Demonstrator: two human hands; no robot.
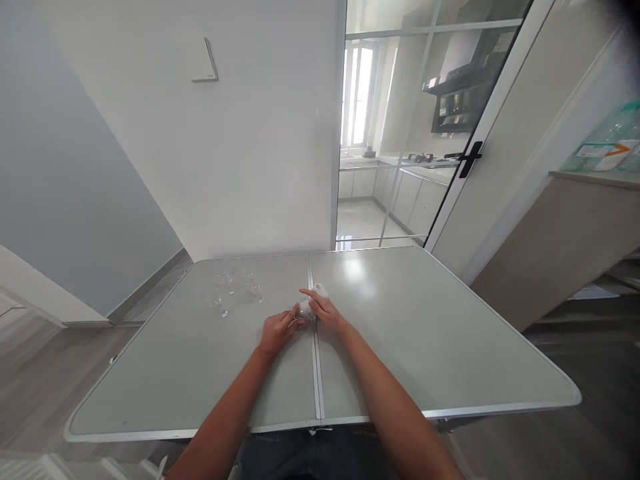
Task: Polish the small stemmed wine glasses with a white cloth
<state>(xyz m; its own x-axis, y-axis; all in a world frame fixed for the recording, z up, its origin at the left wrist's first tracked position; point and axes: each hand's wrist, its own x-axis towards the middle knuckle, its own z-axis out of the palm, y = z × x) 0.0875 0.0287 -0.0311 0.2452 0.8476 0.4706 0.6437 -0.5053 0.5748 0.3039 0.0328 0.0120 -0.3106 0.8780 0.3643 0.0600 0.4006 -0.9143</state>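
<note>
Both of my hands meet near the middle seam of a grey folding table (pixel 425 347). My left hand (pixel 277 331) pinches a small clear glass (pixel 303 309) from the left side. On the glass's right side my right hand (pixel 325 308) is closed around a white cloth or tissue (pixel 320 290), its fingers pressed against the glass. Several small clear glasses (pixel 235 291) stand in a loose group on the table, to the left of and beyond my hands.
A white wall rises just behind the table. A glass sliding door with a black handle (pixel 470 159) stands at the back right, a kitchen behind it. A beige counter (pixel 575 227) holding packages lies to the right. Wooden floor surrounds the table.
</note>
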